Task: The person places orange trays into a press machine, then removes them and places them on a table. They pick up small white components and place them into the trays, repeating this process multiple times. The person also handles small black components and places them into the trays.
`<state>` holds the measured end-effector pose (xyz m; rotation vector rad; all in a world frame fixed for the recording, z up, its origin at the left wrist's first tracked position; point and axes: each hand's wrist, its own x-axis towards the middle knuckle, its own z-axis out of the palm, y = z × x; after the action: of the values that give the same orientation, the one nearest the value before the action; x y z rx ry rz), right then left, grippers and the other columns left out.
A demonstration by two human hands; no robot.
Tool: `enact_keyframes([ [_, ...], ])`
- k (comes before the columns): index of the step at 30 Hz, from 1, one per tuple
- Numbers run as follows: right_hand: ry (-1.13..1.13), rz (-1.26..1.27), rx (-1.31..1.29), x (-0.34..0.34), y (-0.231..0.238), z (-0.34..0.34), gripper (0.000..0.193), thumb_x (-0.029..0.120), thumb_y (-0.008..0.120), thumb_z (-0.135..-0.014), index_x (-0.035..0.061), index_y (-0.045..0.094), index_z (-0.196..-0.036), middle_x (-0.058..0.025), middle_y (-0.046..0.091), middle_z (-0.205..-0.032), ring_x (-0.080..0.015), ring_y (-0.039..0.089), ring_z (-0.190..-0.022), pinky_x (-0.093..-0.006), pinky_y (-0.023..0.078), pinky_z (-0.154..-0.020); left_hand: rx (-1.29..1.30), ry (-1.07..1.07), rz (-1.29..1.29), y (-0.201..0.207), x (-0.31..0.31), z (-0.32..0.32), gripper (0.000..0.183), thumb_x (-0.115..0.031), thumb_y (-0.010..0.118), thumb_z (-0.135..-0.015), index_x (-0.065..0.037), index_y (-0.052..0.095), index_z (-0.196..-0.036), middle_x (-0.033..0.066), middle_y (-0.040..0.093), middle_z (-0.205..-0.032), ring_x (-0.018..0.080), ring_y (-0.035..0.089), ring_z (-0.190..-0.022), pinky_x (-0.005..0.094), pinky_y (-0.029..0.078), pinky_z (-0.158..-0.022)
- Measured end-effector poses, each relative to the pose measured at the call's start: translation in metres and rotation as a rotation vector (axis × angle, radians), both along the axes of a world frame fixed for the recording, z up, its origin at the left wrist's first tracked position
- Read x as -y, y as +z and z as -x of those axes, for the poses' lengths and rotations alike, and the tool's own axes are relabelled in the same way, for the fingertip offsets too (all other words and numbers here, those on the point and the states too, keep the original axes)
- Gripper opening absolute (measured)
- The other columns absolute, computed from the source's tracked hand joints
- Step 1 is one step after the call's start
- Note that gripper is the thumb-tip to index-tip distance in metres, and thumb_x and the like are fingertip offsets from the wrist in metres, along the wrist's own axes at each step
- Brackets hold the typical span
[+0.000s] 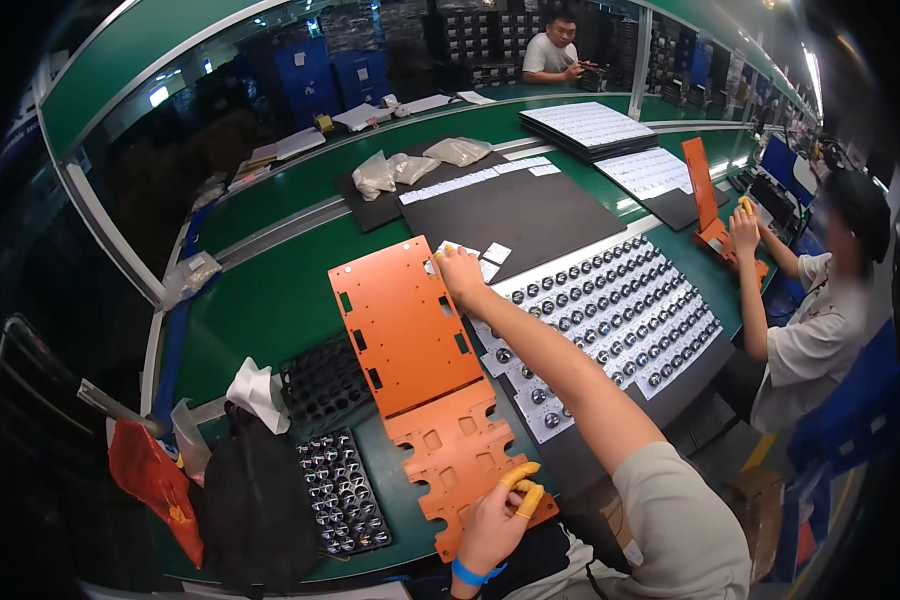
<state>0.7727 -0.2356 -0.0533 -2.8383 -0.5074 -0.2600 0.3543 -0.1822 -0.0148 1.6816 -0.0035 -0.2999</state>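
An orange fixture board [405, 325] lies hinged open on the bench, its flat slotted panel on the far side. The nearer orange plate [460, 450] has recesses and notched edges. Over this near plate is my left hand [495, 520], with yellow finger covers and a blue wristband; its fingers are curled together, and anything between them is hidden. Stretched past the upper panel's right edge, my right hand [460, 278] has its closed fingertips on a small white square card [448, 250]. More white square cards [496, 253] lie just beside it.
White sheets with rows of round black-and-silver parts [610, 320] spread to the right. A black tray of round parts [342, 490] stands left, beside a dark tray [320, 385]. Behind are a black board [530, 220] and plastic bags [410, 168]. A co-worker [810, 290] handles another orange fixture [705, 190].
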Motion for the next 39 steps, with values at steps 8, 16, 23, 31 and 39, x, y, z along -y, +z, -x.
enact_keyframes([
  [8,0.036,0.226,0.400,0.002,-0.003,-0.013,0.017,0.025,0.056,-0.087,0.0101,0.065,-0.085,-0.0104,0.069,-0.088,-0.0258,0.066,-0.089,-0.0392,0.045,-0.080,0.103,-0.022,-0.020,0.006,0.002,0.000,0.036,-0.021,0.067,-0.092,-0.006,0.062,-0.125,0.0062,0.068,-0.081,0.0134,0.063,-0.064,0.0268,0.050,-0.062],
  [16,-0.027,0.193,0.252,0.013,-0.005,-0.027,0.018,0.021,0.056,-0.089,0.0071,0.067,-0.093,-0.0140,0.069,-0.093,-0.0299,0.065,-0.095,-0.0416,0.049,-0.081,0.153,-0.041,0.017,0.001,0.002,0.000,0.034,-0.015,0.065,-0.094,-0.005,0.062,-0.126,0.0007,0.065,-0.083,0.0068,0.058,-0.064,0.0226,0.048,-0.059],
  [23,-0.045,0.136,0.284,-0.013,-0.018,-0.018,0.018,0.022,0.061,-0.087,0.0081,0.067,-0.097,-0.0141,0.067,-0.096,-0.0297,0.066,-0.098,-0.0425,0.054,-0.079,0.149,-0.033,-0.063,0.006,-0.003,0.001,0.033,-0.014,0.065,-0.093,-0.006,0.063,-0.125,0.0025,0.067,-0.085,0.0084,0.059,-0.064,0.0243,0.049,-0.060],
  [31,-0.051,0.227,0.414,-0.018,-0.028,-0.035,0.012,0.020,0.061,-0.086,0.0104,0.067,-0.092,-0.0092,0.067,-0.094,-0.0238,0.068,-0.089,-0.0336,0.055,-0.065,0.146,-0.043,-0.059,0.006,-0.003,0.000,0.034,-0.019,0.066,-0.092,-0.007,0.062,-0.124,0.0100,0.069,-0.081,0.0208,0.067,-0.067,0.0321,0.052,-0.063],
  [39,-0.022,0.254,0.474,-0.014,-0.021,-0.027,0.010,0.019,0.061,-0.084,0.0097,0.066,-0.085,-0.0076,0.069,-0.086,-0.0232,0.069,-0.083,-0.0336,0.053,-0.065,0.141,-0.049,-0.086,0.009,-0.002,0.001,0.033,-0.019,0.066,-0.092,-0.008,0.063,-0.123,0.0098,0.069,-0.082,0.0203,0.067,-0.067,0.0319,0.052,-0.063],
])
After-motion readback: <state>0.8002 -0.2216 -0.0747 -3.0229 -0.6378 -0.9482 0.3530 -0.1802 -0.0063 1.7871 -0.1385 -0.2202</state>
